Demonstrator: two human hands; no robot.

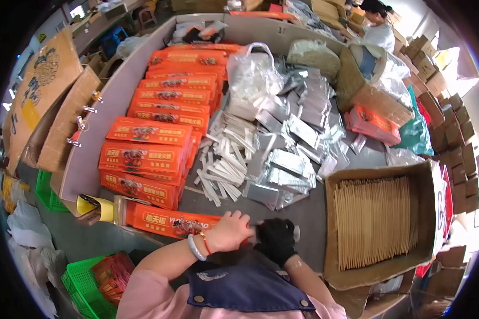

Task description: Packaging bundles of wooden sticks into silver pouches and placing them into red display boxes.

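Note:
My left hand (pixel 230 232), bare with a pale bangle and a red string at the wrist, rests curled on the end of an orange printed box (pixel 170 221) lying at the near table edge. My right hand (pixel 275 238) wears a black glove and is closed around a silver foil packet (pixel 295 232), right beside the left hand at the box's open end. Just beyond lie a heap of silver foil packets (pixel 285 165) and a scatter of white paper-wrapped sticks (pixel 226 159).
Stacks of orange boxes (pixel 162 114) line the left of the grey table (pixel 308 212). An open carton of tan sleeves (pixel 375 220) stands at right. A clear bag (pixel 250 74), a pink box (pixel 372 123), green crates (pixel 82 282) and another person (pixel 378 26) at the back.

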